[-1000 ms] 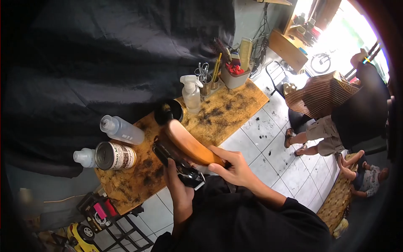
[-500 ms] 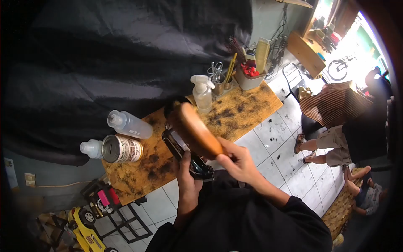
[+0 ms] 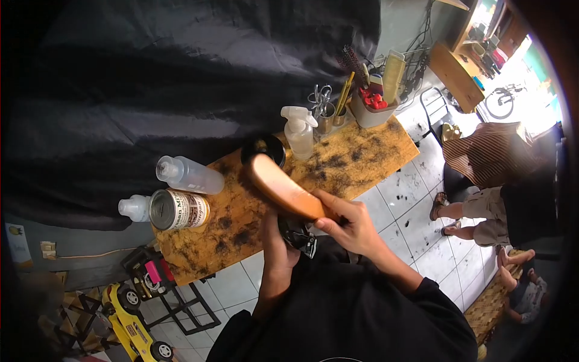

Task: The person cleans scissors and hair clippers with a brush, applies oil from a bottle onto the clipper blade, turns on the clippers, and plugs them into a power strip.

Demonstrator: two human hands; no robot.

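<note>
My right hand (image 3: 348,226) grips a wooden-backed brush (image 3: 282,192) near its right end. The brush lies slantwise over the wooden bench; its bristle side faces away from me and is hidden. In my left hand (image 3: 277,250), fingers closed, is a black hair clipper (image 3: 299,237), its metal blade end pointing toward me. The brush covers much of the clipper, and I cannot tell whether the two touch. Just past the brush's far end stands a dark round bowl (image 3: 263,149), and beside that a clear spray bottle (image 3: 300,136) with a white trigger.
Dark hair clippings litter the wooden bench (image 3: 374,142). A coin-slot can (image 3: 181,209) and clear squeeze bottles (image 3: 196,176) stand left; scissors (image 3: 321,99) and a comb bin (image 3: 374,111) at the back right. A standing person (image 3: 482,202) is at right, another low beside them. A yellow toy car (image 3: 132,326) is lower left.
The brush has shifted over the clipper, now covering more of it. The clipper has tilted, with its blade end turned toward me. The whole view has shifted slightly.
</note>
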